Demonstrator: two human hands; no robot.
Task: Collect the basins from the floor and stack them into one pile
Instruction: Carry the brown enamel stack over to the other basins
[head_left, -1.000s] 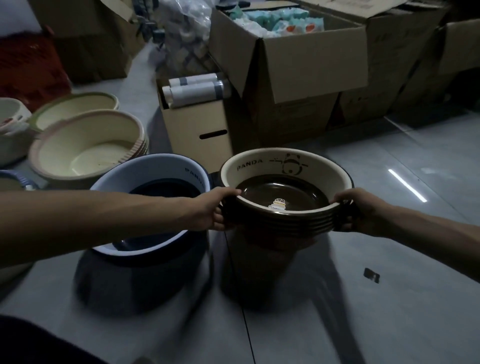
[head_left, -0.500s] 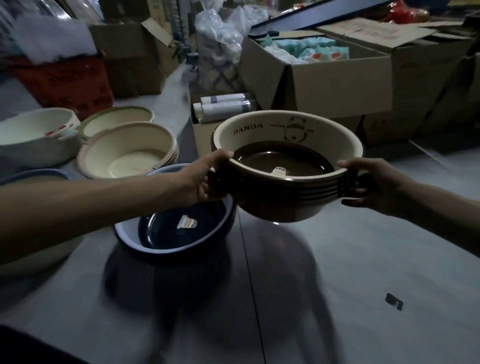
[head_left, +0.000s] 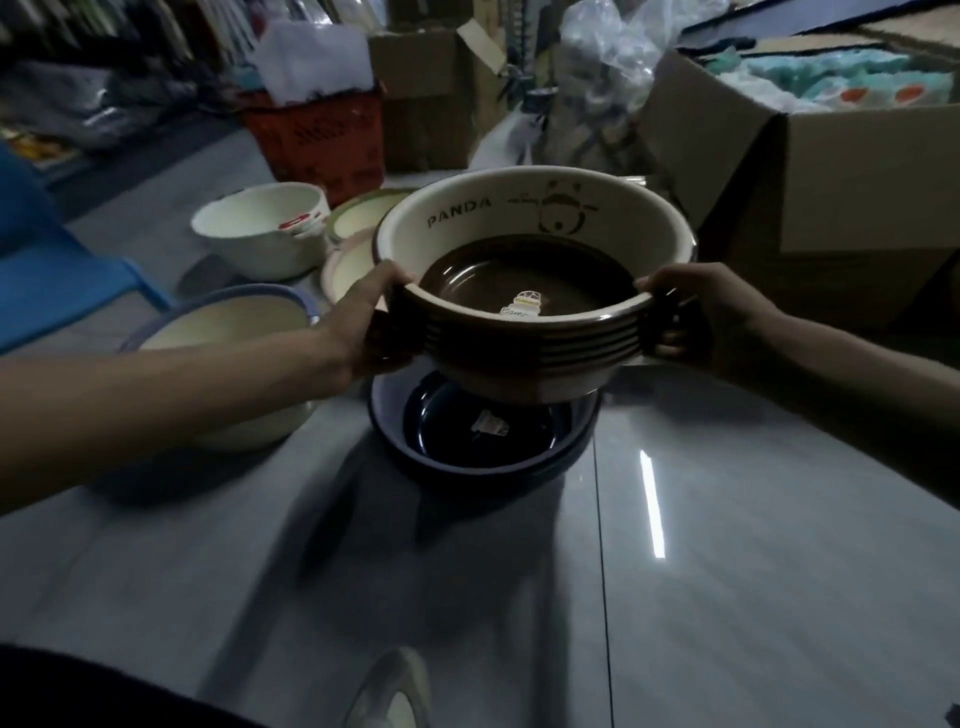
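Step in hand: carry, mid-transfer. The nested stack of brown-and-cream round plastic basins (head_left: 519, 338), with a "PANDA" print on the inner wall, was held in the air directly above the dark blue round plastic basin (head_left: 519, 457). It looked clear of that basin, not touching. The left hand (head_left: 363, 327) gripped the stack's left rim, thumb over the top edge and fingers curled under the lip. The right hand (head_left: 696, 312) was clamped on the opposite rim the same way. The stack was roughly level.

The dark blue basin sat upright on the glossy grey tiled floor (head_left: 753, 545), a sticker in its bottom.
- Left of it, near: cream round basin with a blue rim (head_left: 223, 332), partly behind the left forearm.
- Behind-left: tan-rimmed cream basin (head_left: 340, 270), mostly hidden by the stack.
- Farther behind-left: deep white round basin (head_left: 260, 234) and green-rimmed cream basin (head_left: 358, 213).
- Well behind: red plastic crate (head_left: 322, 135).
- Behind-right: open brown cardboard box (head_left: 831, 182).

Judgement: several basins were not yet collected, so the task was midway at best. The next move was probably to lower the stack straight down into the dark blue basin. That called for keeping it centred and level so the base seats inside. The fingers under the lip had to slip out before the rims met, or they would be pinched. The brown base looked narrower than the blue opening, but the fit was not certain.
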